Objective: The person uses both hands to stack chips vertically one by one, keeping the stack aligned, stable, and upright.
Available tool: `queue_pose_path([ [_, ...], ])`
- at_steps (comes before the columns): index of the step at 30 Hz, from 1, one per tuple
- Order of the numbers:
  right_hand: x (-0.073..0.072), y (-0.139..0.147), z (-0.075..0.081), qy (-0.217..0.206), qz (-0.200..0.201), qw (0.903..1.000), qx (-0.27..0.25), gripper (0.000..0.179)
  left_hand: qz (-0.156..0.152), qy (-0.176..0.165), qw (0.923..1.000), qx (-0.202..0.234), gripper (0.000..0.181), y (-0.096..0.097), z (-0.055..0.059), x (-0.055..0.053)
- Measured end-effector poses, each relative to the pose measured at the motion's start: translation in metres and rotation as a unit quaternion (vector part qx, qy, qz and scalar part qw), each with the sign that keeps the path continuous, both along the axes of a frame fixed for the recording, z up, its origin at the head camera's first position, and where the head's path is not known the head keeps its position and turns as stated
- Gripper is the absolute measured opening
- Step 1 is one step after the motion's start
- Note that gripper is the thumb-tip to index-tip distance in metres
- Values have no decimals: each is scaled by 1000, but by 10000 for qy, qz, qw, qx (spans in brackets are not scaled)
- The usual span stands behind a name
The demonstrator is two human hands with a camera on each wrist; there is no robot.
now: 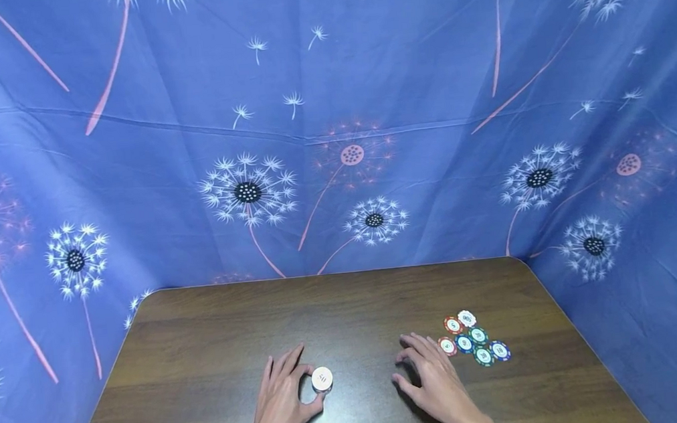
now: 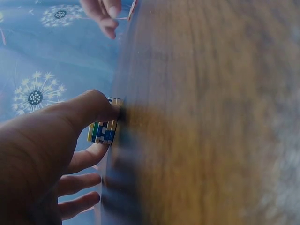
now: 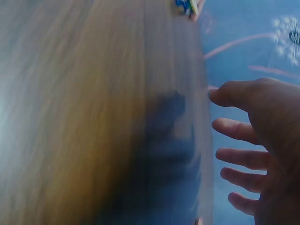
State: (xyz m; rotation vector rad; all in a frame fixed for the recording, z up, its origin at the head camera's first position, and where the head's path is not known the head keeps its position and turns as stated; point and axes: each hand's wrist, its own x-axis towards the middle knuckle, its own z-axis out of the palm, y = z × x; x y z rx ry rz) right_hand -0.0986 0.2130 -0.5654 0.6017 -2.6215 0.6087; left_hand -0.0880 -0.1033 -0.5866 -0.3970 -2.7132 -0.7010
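Observation:
A short stack of poker chips (image 1: 322, 379), topped by a pale chip marked 50, stands near the middle of the table. My left hand (image 1: 279, 399) pinches it by the sides between thumb and index finger, the other fingers stretched out. Blue, white, green and yellow edges of the stacked chips (image 2: 107, 133) show in the left wrist view. To the right, my right hand (image 1: 437, 383) hovers over the wood with fingers spread and relaxed, holding nothing. Just beyond its knuckles lie loose poker chips (image 1: 464, 343) in red, blue, green and white.
The brown wooden table (image 1: 216, 330) has rounded far corners. Behind it and along both sides hangs a blue cloth (image 1: 434, 62) printed with dandelions. The loose chips lie flat in a cluster on the table's right side.

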Motion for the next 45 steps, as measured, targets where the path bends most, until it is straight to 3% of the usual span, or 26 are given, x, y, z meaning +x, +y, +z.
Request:
queue_pose_path([
  [6,0,32,-6,311,-315,9990,42,37,18,5,10000,-4,36,0,1,0],
  [11,-7,60,-10,461,-480,9977,82,40,16,-8,10000,7,37,0,2,-1],
  [21,-28,97,-6,138,-695,9964,456,45,-20,154,9999,20,37,0,0,0],
  [28,-36,104,7,-256,-706,9945,735,39,-28,76,10000,48,38,0,-2,0],
  [37,-40,109,8,-380,-669,9922,985,39,-23,202,9998,56,39,0,-2,0],
  [45,-42,108,11,-589,-628,9913,998,35,-14,56,10000,61,38,-1,-1,0],
])
